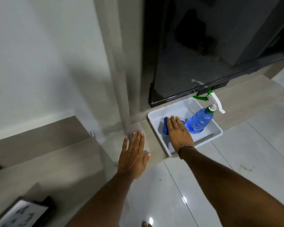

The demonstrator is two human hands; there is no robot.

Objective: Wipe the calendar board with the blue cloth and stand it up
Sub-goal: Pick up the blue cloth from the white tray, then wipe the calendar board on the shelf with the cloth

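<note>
While the right hand (179, 133) reaches into the grey tray (154, 117), its fingers lie flat and extended over the blue cloth (165, 127), palm down; the cloth shows only at the hand's left side, and whether the fingers have any grip on it cannot be told. Tray stands on the floor, its far corner just beside the lower edge of a black glossy panel (203, 54). Blue spray bottle (198, 122) with white and green trigger head sits in the tray's right half, tilted toward the far right rim, just beside the right hand. Left hand (133, 154) is open, fingers spread, empty, held above the beige floor strip (72, 161) left of the tray's near-left edge; contact with the floor cannot be determined. Calendar board (21, 213), dark-framed with a pale face, lies flat at the lower-left corner of the view, well apart from both hands, markings blurred. White glossy tiles (236, 161) cover the near floor.
</note>
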